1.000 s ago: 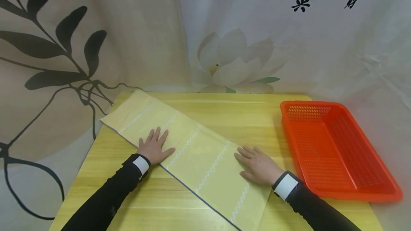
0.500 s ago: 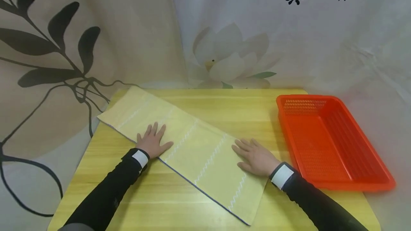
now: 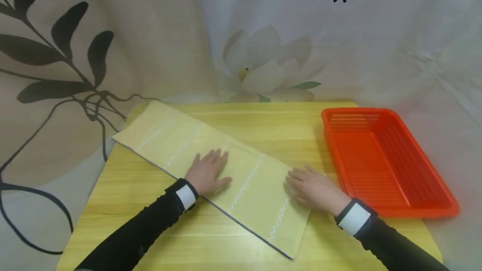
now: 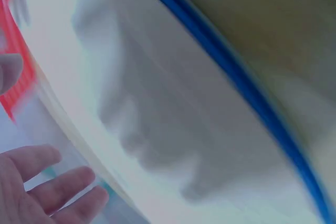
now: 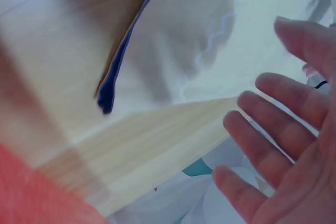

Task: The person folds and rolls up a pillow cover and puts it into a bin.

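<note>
I see the left hand (image 3: 208,173) released, fingers spread, over the middle of a long pale-yellow, white-zigzagged, blue-edged rectangular cloth (image 3: 260,204); right hand (image 3: 316,190) likewise released over its right end. Cloth lies diagonally on a yellow wood-grain table (image 3: 263,124), left of an orange-red rectangular plastic basket (image 3: 376,170).

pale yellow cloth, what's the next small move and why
Perhaps the right hand should grip the pale yellow cloth at the corner nearest the red plastic basket: the cloth lies long and flat, and that hand is at that corner, fingers outstretched.
</note>
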The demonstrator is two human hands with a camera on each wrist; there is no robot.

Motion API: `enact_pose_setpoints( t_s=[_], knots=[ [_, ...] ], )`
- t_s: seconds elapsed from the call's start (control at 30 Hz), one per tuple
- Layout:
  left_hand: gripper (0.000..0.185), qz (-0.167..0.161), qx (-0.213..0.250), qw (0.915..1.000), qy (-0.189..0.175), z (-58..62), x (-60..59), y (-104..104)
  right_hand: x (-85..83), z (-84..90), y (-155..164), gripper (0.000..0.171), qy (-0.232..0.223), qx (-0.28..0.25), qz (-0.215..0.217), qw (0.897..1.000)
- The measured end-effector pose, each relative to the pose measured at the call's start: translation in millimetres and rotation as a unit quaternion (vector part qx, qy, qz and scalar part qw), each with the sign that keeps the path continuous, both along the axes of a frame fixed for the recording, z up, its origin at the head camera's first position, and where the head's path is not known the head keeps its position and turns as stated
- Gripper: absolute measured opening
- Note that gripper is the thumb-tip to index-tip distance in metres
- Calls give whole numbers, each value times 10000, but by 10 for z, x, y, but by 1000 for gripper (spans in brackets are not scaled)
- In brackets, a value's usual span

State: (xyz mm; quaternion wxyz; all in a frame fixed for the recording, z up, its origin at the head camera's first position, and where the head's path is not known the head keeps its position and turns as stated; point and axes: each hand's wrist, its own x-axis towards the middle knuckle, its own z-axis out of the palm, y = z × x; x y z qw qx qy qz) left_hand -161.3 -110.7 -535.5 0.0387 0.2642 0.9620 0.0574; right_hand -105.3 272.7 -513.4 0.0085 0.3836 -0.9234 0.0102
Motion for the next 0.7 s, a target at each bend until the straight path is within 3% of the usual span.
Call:
enact_pose_setpoints(
  t_s=[0.1,0.33,0.5,0.7],
  knots=[
    [83,-668,-153,9974,218,106,199,359,44,96,68,49,167,27,183,9997],
    [68,-1869,-308,9796,669,127,653,999,125,120,197,45,435,265,451,9977],
    [56,-2597,-329,9588,1103,85,913,1275,186,84,230,34,611,416,679,9950],
    [38,-3321,-256,9288,1627,-14,1113,1442,257,-5,267,31,719,451,759,9935]
  ],
)
